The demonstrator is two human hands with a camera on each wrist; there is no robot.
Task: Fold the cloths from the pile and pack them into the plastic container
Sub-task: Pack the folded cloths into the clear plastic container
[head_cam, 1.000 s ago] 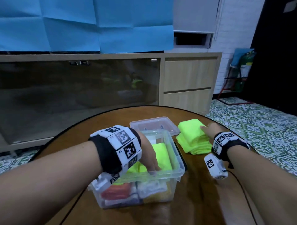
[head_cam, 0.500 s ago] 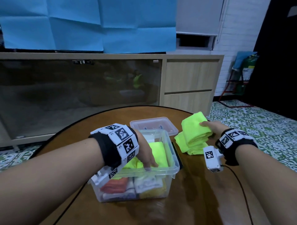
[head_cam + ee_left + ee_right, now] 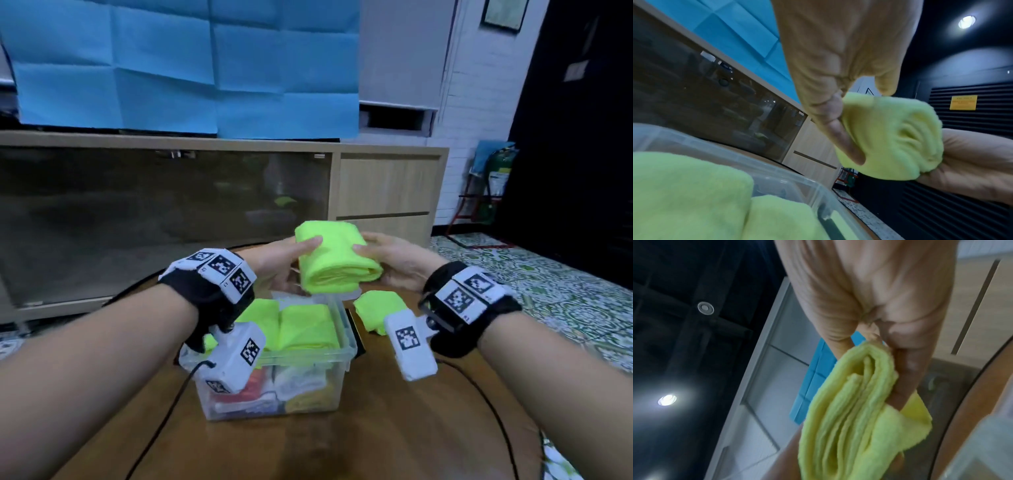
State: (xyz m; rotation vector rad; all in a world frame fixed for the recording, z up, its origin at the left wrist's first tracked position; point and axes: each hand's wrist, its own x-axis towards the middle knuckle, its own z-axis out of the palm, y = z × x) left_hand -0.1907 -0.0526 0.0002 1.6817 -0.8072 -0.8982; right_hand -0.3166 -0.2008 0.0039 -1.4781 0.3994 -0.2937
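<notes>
both hands (image 3: 387, 263) gripping folded cloth (image 3: 334, 262) — above container (image 3: 342, 346)

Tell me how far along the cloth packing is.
Done: the plastic container already holds folded cloths, two yellow-green ones on top. In hand: the left hand and right hand hold a folded cloth above it. Left: one more cloth lies on the table.

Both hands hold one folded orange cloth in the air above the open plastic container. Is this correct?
Not quite: the folded cloth is neon yellow-green, not orange, as the head view shows. The rest stands: the left hand and the right hand hold it in the air above the open plastic container.
</notes>
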